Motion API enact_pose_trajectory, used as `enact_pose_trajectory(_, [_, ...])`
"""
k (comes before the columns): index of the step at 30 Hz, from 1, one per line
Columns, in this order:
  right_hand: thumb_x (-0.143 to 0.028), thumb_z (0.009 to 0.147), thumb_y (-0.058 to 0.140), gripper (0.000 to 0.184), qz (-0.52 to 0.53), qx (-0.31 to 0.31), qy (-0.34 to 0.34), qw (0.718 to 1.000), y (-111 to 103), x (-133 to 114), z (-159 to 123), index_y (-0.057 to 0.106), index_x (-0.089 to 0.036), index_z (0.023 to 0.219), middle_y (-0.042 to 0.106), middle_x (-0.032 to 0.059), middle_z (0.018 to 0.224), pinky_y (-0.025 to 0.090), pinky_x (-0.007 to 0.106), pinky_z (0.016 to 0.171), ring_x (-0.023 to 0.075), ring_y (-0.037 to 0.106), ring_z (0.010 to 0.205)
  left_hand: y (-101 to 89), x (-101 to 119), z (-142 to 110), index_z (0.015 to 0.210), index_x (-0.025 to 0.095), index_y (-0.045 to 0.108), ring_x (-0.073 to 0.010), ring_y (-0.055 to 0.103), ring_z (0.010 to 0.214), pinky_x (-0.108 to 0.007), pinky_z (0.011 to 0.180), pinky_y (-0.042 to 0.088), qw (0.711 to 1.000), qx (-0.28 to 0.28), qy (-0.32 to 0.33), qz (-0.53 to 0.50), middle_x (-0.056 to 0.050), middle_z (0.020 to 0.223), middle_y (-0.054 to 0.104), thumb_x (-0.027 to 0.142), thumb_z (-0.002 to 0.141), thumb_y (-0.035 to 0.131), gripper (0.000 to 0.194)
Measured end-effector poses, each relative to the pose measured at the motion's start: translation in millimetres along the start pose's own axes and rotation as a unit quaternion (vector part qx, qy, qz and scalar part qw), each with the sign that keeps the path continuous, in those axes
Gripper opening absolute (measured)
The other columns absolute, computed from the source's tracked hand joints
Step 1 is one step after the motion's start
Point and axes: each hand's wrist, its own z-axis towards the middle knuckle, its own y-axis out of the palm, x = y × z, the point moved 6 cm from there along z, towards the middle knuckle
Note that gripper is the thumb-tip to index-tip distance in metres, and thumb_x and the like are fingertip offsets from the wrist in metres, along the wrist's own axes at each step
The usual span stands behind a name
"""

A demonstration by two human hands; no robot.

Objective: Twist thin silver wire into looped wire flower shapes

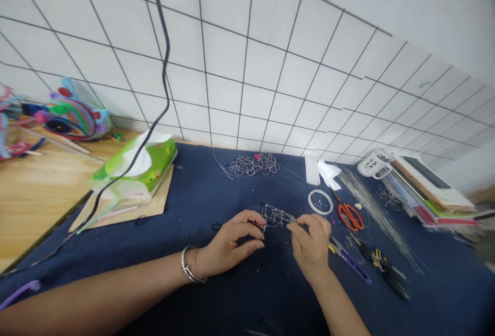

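Between my two hands is a small openwork piece of bent wire (279, 216), dark and silvery, above the dark blue cloth. My left hand (234, 239), with a silver bangle on the wrist, pinches its left end with thumb and fingers. The right end sits in the fingertips of my right hand (312, 243). On the cloth behind lies a finished-looking wire figure (253, 165) of loops with a small pink bit. A white ring-shaped dish (320, 202) with tiny beads stands beyond my right hand.
To the right lie orange-handled scissors (350, 216), purple-handled scissors (353, 264), black-handled pliers (389, 274) and a bundle of straight wires (381, 217). A white mug (374, 165) stands by stacked books (433, 186). At left are a green tissue pack (158, 163) and a hanging black cable (166, 68).
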Motion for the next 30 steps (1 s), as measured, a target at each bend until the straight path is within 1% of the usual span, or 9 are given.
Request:
enact_pose_trajectory(6, [-0.006,0.075,0.055,0.023,0.011,0.01,0.007,1.0,0.6,3.1,-1.3,0.064,-0.025,0.084,0.054,0.0029,0.085,0.037,0.038,0.08,0.0185,0.047,0.089,0.4,0.6,-0.3,0.089,0.016,0.061,-0.0174,0.052,0.099,-0.035,0.087,0.046,1.0,0.001,0.001,0.0,-0.009,0.105,0.053,0.015,0.077,0.058,0.012])
enact_pose_trajectory(12, [-0.006,0.075,0.055,0.024,0.012,0.006,0.011,1.0,-0.7,4.0,-1.2,0.065,-0.026,0.083,0.054,0.0027,0.084,0.036,0.038,0.08,0.0185,0.047,0.089,0.4,-0.1,-0.4,0.089,0.016,0.062,-0.018,0.052,0.099,-0.035,0.086,0.047,1.0,0.001,-0.002,-0.003,-0.009,0.104,0.054,0.016,0.077,0.058,0.012])
enact_pose_trajectory(16, [-0.006,0.075,0.055,0.025,0.018,0.004,0.014,1.0,-0.6,4.0,-1.1,0.065,-0.026,0.084,0.054,0.0024,0.084,0.036,0.038,0.079,0.0183,0.047,0.088,0.6,-1.1,-0.4,0.088,0.016,0.061,-0.0175,0.051,0.099,-0.034,0.086,0.046,1.0,-0.001,-0.009,-0.004,-0.009,0.104,0.053,0.015,0.077,0.058,0.012])
enact_pose_trajectory(23, [-0.005,0.075,0.053,0.025,0.03,0.019,0.018,0.999,-1.1,4.9,-1.0,0.065,-0.026,0.083,0.054,0.0021,0.083,0.037,0.037,0.078,0.0176,0.047,0.086,0.8,-2.5,-1.1,0.087,0.017,0.061,-0.0167,0.051,0.099,-0.034,0.087,0.045,1.0,-0.003,-0.024,-0.004,-0.009,0.105,0.052,0.015,0.078,0.058,0.011])
enact_pose_trajectory(30, [-0.006,0.076,0.053,0.024,0.061,0.015,0.042,0.997,-2.3,6.3,1.1,0.065,-0.024,0.083,0.057,0.0024,0.083,0.038,0.037,0.078,0.0173,0.05,0.085,1.1,-2.0,-0.7,0.088,0.017,0.061,-0.0173,0.051,0.1,-0.035,0.087,0.045,1.0,-0.005,-0.021,-0.005,-0.009,0.105,0.052,0.015,0.078,0.058,0.011])
